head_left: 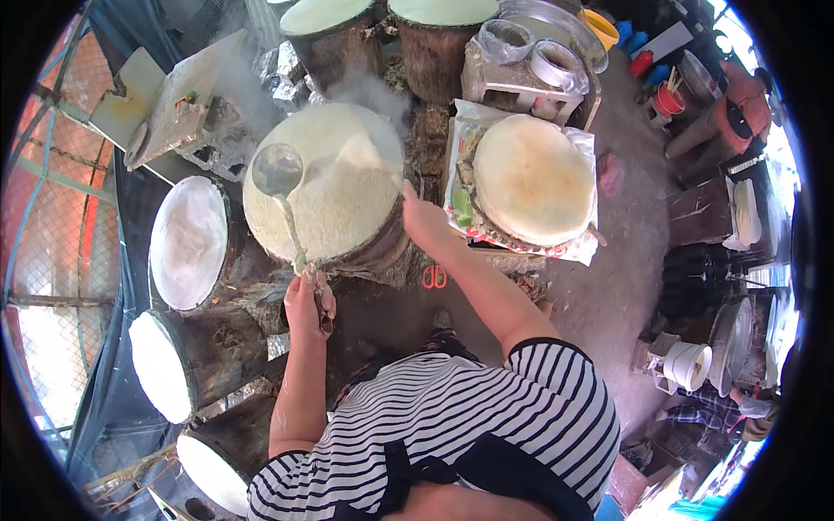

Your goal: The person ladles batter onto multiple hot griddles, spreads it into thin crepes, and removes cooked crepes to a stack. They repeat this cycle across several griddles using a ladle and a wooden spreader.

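A steaming round griddle [343, 217] with a pale, thin layer over it sits on a dark drum stand before me. A long-handled ladle [276, 169] rests over its left part, my left hand [304, 304] closed round the handle at the near edge. My right hand [424, 221] is at the griddle's right rim, its fingers closed; what they grip, if anything, is too small to make out. Beside it, a pile of round flatbreads [530, 174] lies on a paper-lined stand.
White-topped drums [187, 243] line my left, beside mesh fencing [69, 217]; two more [443, 13] stand ahead. Plastic-covered containers [556, 65] sit beyond the flatbreads. Another person [730, 122] bends at the far right. A walkway [625, 304] runs along my right, with white buckets [686, 365] beside it.
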Tool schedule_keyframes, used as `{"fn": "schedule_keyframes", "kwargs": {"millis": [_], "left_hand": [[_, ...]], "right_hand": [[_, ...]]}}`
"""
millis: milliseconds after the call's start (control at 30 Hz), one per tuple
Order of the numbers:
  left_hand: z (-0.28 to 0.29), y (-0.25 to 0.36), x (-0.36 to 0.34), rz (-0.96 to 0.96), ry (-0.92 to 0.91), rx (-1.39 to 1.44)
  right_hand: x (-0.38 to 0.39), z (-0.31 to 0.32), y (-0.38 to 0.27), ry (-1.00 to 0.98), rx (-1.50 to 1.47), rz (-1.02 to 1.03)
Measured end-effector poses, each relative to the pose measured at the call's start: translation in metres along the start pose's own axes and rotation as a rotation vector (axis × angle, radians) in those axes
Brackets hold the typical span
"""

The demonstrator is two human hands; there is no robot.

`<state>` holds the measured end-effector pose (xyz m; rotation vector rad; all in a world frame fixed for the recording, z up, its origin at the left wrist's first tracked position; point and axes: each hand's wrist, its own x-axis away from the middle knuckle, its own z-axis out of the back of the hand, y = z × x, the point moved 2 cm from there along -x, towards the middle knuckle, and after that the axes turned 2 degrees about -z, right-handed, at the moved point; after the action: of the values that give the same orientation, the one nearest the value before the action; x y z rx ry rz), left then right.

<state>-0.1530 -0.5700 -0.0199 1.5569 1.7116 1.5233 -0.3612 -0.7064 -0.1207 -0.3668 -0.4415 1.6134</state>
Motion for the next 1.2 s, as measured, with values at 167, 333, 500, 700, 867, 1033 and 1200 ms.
{"fn": "schedule_keyframes", "kwargs": {"millis": [167, 333, 500, 700, 867, 1033, 1200], "left_hand": [[0.02, -0.005, -0.003, 0.01, -0.018, 0.017], [0.035, -0.005, -0.008, 0.012, -0.026, -0.024], [0.049, -0.001, -0.014, 0.004, 0.01, -0.028], [0.066, 0.005, -0.037, -0.096, 0.011, -0.256], [0.062, 0.016, -0.076, -0.244, 0.04, -0.737], [0.099, -0.024, -0.143, -1.033, -0.009, -1.015], [0.099, -0.011, -0.116, -0.826, -0.201, -1.192]], "right_hand": [[-0.019, 0.013, -0.011, -0.029, 0.013, 0.156], [0.043, 0.0, -0.004, -0.071, -0.125, -0.075], [0.015, -0.011, -0.017, -0.047, -0.14, 0.107], [0.002, -0.01, -0.045, -0.117, 0.017, 0.232], [0.023, 0.021, -0.075, -0.141, -0.055, 0.194], [0.112, -0.047, -0.066, 0.065, -0.559, -0.169], [0.142, -0.089, -0.132, -0.122, -1.148, -0.388]]}}
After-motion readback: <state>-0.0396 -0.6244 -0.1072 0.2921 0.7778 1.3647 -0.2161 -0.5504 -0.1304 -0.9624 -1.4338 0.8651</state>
